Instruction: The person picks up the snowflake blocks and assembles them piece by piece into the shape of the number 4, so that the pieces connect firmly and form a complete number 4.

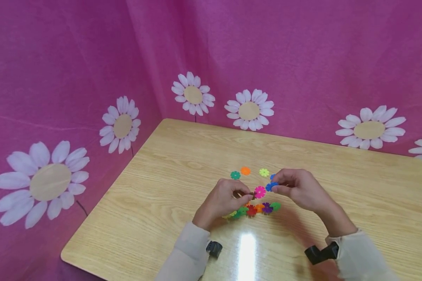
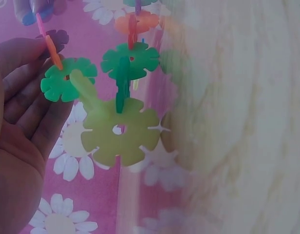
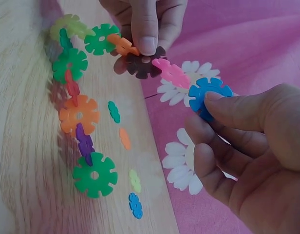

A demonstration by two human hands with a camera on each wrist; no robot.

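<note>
My left hand (image 1: 222, 198) pinches a dark brown notched snowflake disc (image 3: 145, 69) between thumb and fingers. A pink disc (image 1: 260, 192) is slotted into the brown one and points toward my right hand (image 1: 304, 191). That hand pinches a blue snowflake disc (image 3: 199, 90) right at the pink one's edge; whether the two are interlocked I cannot tell. From the brown disc the chain runs on through an orange disc (image 3: 121, 44), a green disc (image 2: 67, 79) and yellow discs (image 2: 120, 134). It then bends back through green, red, orange and purple discs to a green end disc (image 3: 95, 175).
Beyond the hands, loose discs lie on the wooden table (image 1: 154, 164): dark green (image 1: 235, 175), orange (image 1: 245, 171), yellow-green (image 1: 264, 172) and blue (image 3: 135, 205). A pink cloth (image 1: 285, 50) with printed daisies hangs behind and to the left.
</note>
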